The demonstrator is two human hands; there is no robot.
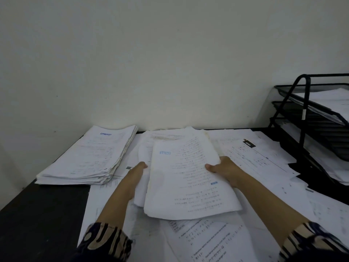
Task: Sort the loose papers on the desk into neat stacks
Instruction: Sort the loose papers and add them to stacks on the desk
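Papers, a thick white printed bundle (188, 178) with a blue stamp reading upside down on its top sheet, sit raised above the black counter (37, 214) between both hands. The left hand (136, 173) holds the bundle's left edge, thumb lying along the side of the sheets and the remaining fingers hidden under them. The right hand (224, 169) grips the right edge, its thumb pressed on the top sheet and its fingers curled underneath, so each grip is closed round the bundle. Both forearms come out of dark patterned sleeves (105, 241).

Beneath and around the bundle, loose white printed sheets (264, 157) lie scattered and overlapping across the middle and right of the counter. To the left, near the wall, a neat tall stack of white papers (90, 157) rests on the counter, its top sheet stamped "APPROVED" in blue. At the far right stands a black wire-mesh tiered paper tray (302, 110) with white sheets lying in its levels. A plain pale wall (151, 53) rises behind the counter.
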